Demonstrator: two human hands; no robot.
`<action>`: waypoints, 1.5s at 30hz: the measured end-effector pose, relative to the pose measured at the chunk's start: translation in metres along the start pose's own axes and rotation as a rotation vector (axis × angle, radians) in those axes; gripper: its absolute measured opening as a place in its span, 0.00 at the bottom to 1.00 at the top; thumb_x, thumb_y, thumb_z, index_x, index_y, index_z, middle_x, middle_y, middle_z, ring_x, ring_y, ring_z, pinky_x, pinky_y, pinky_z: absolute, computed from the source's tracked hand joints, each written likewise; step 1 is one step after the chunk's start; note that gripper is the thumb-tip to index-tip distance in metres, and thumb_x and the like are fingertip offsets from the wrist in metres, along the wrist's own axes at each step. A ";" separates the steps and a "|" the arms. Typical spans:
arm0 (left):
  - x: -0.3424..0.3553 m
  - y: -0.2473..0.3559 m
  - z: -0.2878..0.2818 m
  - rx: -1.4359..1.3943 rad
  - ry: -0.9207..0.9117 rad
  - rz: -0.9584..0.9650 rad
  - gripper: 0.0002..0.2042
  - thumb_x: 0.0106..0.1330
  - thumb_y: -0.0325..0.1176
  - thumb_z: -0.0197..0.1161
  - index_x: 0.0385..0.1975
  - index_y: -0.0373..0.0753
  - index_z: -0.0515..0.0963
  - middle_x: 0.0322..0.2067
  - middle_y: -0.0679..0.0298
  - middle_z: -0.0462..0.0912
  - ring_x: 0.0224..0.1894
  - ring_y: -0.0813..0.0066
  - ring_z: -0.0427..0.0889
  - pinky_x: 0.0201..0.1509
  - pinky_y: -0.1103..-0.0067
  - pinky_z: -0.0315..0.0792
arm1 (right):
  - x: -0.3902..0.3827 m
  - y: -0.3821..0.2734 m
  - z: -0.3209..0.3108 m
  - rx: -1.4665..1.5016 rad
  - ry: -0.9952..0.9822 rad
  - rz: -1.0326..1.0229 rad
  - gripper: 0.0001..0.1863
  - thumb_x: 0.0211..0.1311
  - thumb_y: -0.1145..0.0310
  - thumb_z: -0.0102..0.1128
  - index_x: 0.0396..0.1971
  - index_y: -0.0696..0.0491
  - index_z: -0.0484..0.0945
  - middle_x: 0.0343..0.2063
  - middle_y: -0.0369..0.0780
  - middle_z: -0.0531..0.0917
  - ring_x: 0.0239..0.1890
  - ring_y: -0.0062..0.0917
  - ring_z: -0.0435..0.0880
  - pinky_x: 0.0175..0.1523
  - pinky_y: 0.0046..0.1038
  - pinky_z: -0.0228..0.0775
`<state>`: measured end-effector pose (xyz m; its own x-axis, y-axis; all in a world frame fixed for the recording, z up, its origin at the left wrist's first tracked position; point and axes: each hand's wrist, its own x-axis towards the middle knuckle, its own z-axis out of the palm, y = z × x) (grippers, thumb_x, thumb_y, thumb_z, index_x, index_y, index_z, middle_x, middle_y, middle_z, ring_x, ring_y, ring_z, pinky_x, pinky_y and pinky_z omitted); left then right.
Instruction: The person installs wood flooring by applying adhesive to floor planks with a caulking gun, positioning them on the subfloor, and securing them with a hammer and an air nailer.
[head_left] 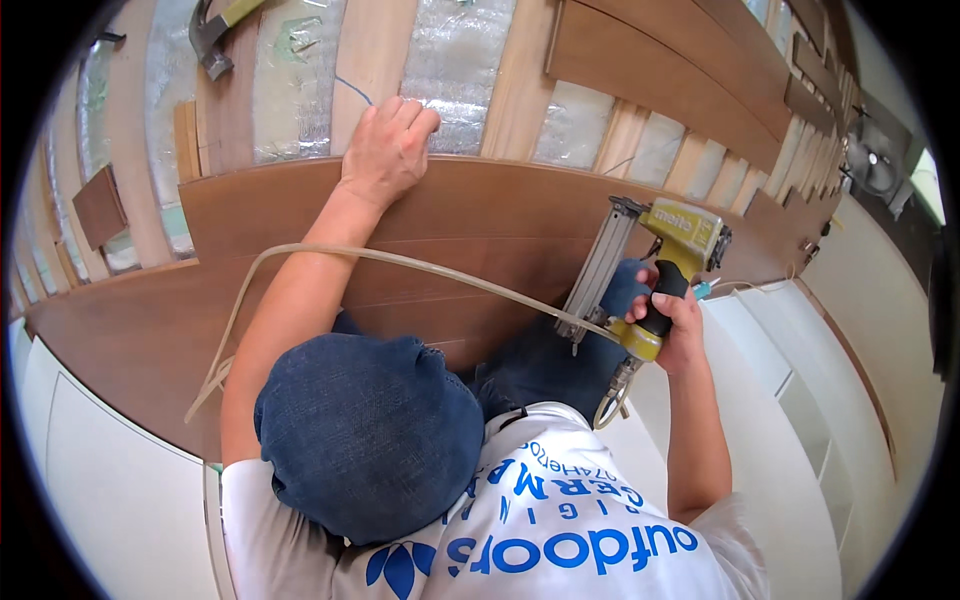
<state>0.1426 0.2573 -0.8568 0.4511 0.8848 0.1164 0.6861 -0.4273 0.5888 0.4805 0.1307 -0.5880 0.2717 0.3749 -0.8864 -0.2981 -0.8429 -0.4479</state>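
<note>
Your right grip [668, 305] is closed around the black handle of the yellow nail gun [686, 230], above the brown floorboards [470, 212]. The gun lies right of your left grip [388, 150] and nearer your body, its long magazine [600, 268] slanting away from you. Your left fingers curl at the boards' far edge, nearest it; you cannot tell whether they pinch anything.

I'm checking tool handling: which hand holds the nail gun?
The right hand, wrapped around the black grip of the nail gun. The left hand is apart from it, by the edge of a brown board.
</note>
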 end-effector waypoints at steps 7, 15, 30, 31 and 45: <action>-0.049 -0.002 -0.055 -0.082 -0.035 0.122 0.07 0.58 0.23 0.64 0.33 0.45 0.78 0.41 0.66 0.80 0.51 0.63 0.79 0.54 0.67 0.70 | -0.035 0.113 -0.136 0.616 -0.028 -0.218 0.12 0.75 0.60 0.59 0.37 0.52 0.72 0.29 0.34 0.74 0.29 0.22 0.75 0.40 0.31 0.76; -0.296 0.060 -0.104 -1.238 -0.201 -1.080 0.28 0.74 0.29 0.59 0.73 0.51 0.65 0.64 0.61 0.74 0.59 0.63 0.79 0.62 0.68 0.78 | -0.026 0.232 -0.216 1.137 -0.271 -0.269 0.20 0.75 0.64 0.59 0.64 0.47 0.74 0.29 0.31 0.73 0.29 0.18 0.75 0.41 0.27 0.76; -0.348 -0.091 -0.341 -1.375 0.907 -1.019 0.08 0.80 0.35 0.55 0.52 0.47 0.77 0.38 0.64 0.81 0.33 0.71 0.77 0.39 0.76 0.78 | -0.019 0.256 -0.246 1.312 -0.501 -0.254 0.15 0.73 0.63 0.63 0.54 0.49 0.75 0.31 0.33 0.75 0.30 0.20 0.76 0.43 0.27 0.77; -0.341 -0.093 -0.352 -1.371 0.917 -0.997 0.08 0.80 0.36 0.54 0.51 0.46 0.78 0.36 0.64 0.81 0.31 0.72 0.77 0.37 0.76 0.78 | -0.019 0.261 -0.254 1.320 -0.509 -0.294 0.15 0.73 0.63 0.63 0.54 0.49 0.76 0.31 0.33 0.75 0.31 0.20 0.76 0.45 0.27 0.77; -0.375 -0.112 -0.352 -0.825 0.829 -1.516 0.14 0.75 0.43 0.61 0.33 0.39 0.79 0.24 0.62 0.81 0.23 0.71 0.78 0.23 0.76 0.69 | -0.026 0.253 -0.237 1.345 -0.122 -0.454 0.09 0.76 0.62 0.58 0.47 0.50 0.76 0.30 0.34 0.73 0.35 0.22 0.75 0.48 0.26 0.76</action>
<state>-0.3045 0.0389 -0.6844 -0.6949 0.3372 -0.6351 -0.3287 0.6367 0.6976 0.6150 -0.1840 -0.6503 0.5187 0.5974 -0.6116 -0.8543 0.3338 -0.3985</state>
